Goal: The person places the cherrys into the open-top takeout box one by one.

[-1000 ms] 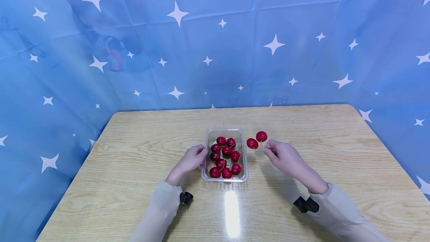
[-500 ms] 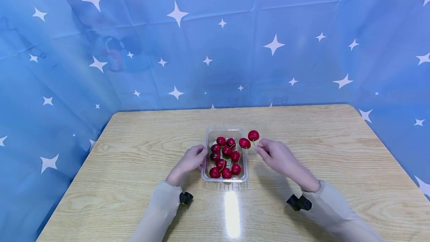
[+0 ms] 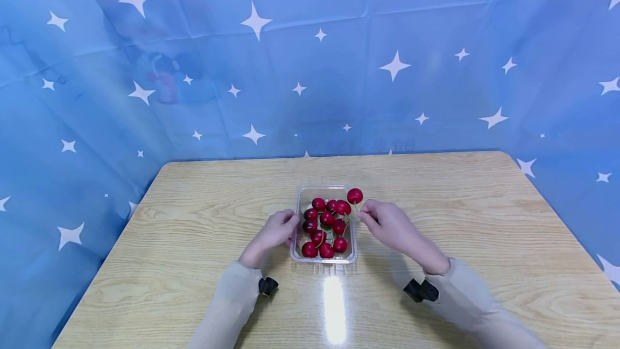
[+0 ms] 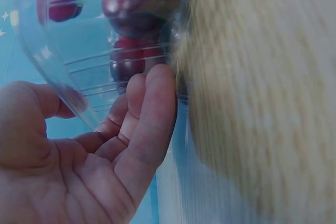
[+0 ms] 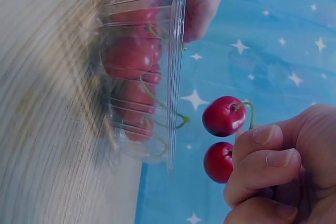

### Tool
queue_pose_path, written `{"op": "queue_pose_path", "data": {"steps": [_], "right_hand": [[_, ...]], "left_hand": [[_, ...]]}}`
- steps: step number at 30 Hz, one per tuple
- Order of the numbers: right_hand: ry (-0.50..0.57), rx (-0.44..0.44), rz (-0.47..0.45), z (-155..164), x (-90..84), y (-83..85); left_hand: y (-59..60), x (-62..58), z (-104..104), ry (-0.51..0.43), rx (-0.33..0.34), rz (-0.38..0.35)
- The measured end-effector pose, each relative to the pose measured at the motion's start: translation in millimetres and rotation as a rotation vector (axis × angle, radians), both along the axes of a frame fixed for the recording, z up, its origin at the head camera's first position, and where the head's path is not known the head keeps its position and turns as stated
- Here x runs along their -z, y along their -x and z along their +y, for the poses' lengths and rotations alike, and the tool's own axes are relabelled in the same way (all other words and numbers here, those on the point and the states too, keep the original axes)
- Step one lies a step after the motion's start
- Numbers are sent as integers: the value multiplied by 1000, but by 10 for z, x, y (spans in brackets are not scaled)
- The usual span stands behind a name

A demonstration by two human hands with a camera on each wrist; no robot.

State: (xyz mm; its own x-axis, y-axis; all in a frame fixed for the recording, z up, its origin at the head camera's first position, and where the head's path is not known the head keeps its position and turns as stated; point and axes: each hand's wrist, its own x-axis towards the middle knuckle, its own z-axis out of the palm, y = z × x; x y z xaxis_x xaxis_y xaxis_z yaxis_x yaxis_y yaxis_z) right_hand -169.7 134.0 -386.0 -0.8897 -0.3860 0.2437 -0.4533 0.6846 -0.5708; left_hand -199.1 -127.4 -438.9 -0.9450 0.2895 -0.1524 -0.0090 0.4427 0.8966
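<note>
A clear plastic container [image 3: 323, 261] stands on the table with several red cherries [image 3: 326, 218] inside, some with green stems. On its left side my left hand [image 3: 276, 230] grips the wall, the thumb over the rim and the fingers against the outside in the left wrist view. My right hand [image 3: 389, 225] pinches the stems of two cherries. One held cherry [image 5: 224, 116] hangs above the other held cherry [image 5: 218, 162] in the right wrist view, both apart from the container there. From the head, they appear over its upper right corner. Curled fingers partly hide the lower one.
The container sits mid-way on a light wooden table [image 3: 218, 193]. Behind the table's far edge hangs a blue cloth [image 3: 310, 58] with white stars. A dark wrist device [image 3: 421, 290] is strapped on the right sleeve, and another [image 3: 268, 286] on the left.
My right hand has moved left with the two cherries, from beside the container to its upper right edge. The left hand and the container have stayed in place.
</note>
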Motion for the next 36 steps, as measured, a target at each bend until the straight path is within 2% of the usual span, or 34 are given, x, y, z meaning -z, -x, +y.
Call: {"op": "queue_pose_path", "data": {"steps": [21,31,36], "right_hand": [[18,-57,-53,-159,70,29],[-9,-50,-129,-213,98,47],[-23,-59,-130,-221,112,54]], "left_hand": [[-13,-17,2,9,0,13],[-15,-14,7,16,-8,20],[-9,-12,9,10,-7,14]]}}
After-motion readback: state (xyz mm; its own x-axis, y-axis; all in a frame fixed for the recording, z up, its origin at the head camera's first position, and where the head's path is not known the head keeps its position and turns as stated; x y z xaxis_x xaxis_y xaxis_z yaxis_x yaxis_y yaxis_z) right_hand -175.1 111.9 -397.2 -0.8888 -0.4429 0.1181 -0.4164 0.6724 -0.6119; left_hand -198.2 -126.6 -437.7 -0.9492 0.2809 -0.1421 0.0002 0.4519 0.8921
